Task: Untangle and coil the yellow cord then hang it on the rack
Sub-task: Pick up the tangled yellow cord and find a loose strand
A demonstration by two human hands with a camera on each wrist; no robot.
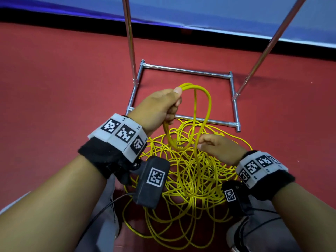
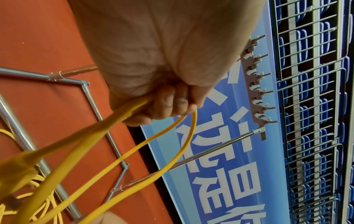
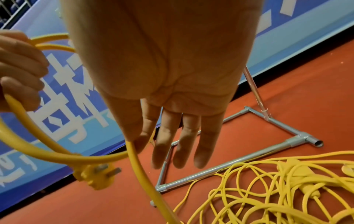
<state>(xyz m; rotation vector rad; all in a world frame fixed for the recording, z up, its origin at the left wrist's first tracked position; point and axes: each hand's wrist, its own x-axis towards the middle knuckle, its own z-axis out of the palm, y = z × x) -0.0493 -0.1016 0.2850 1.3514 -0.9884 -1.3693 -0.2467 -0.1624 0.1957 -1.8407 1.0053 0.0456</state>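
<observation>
The yellow cord point(image 1: 190, 179) lies in a loose tangle on the red floor between my arms. My left hand point(image 1: 174, 104) is raised above it and grips a few hanging loops point(image 1: 207, 106) of the cord point(image 2: 134, 149). The plug point(image 3: 93, 175) dangles from the lowest loop. My right hand point(image 1: 201, 142), lower and to the right, pinches one strand point(image 3: 141, 171) under the thumb while the other fingers point(image 3: 184, 144) stay straight. The metal rack's base frame point(image 1: 185, 70) stands on the floor just beyond. Its hook bar point(image 2: 254, 84) shows in the left wrist view.
Two slanted rack uprights point(image 1: 130, 33) rise from the base on either side of my hands. A blue banner point(image 1: 200, 10) runs along the far edge of the red floor. My shoe point(image 1: 236, 231) is at the lower right, beside the tangle.
</observation>
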